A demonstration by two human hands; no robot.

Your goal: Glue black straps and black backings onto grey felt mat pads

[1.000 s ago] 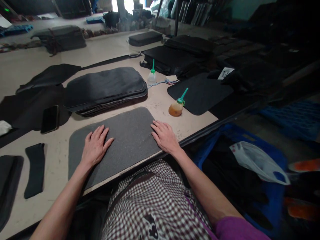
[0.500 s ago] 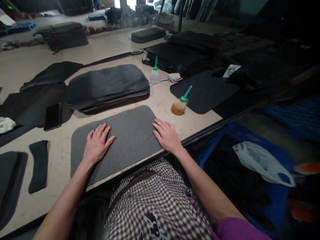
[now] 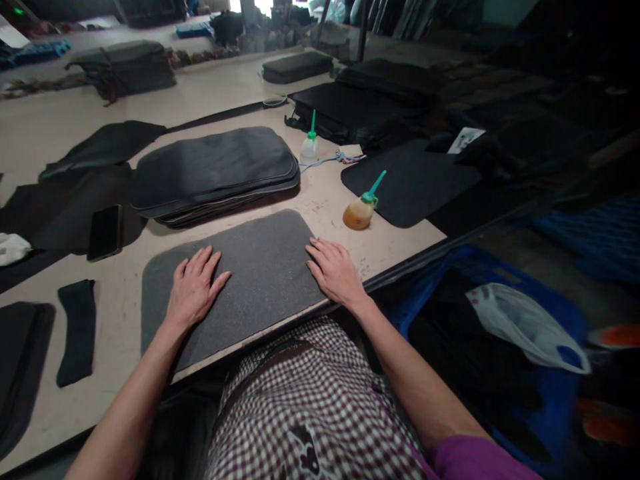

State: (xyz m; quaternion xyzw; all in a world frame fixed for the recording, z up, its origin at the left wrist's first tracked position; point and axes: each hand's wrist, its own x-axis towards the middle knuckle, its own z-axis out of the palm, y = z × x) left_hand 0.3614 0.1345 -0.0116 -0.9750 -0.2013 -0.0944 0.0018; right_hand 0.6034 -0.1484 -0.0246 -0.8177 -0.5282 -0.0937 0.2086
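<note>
Currently I have the left hand (image 3: 193, 290) on the grey sheet (image 3: 263, 280), the right hand (image 3: 337, 270) at its right edge, fingers (image 3: 201, 261) unclenched; the sheet lies flat on the table (image 3: 395, 243).

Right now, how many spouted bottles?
2: translucent green-spouted bottle beside the black sheet stack; amber-filled green-spouted bottle right of the grey rounded sheet. More may hide in shadow.

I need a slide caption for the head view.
Left hand on a grey panel, right hand at its edge, a dark stack beyond.
</note>
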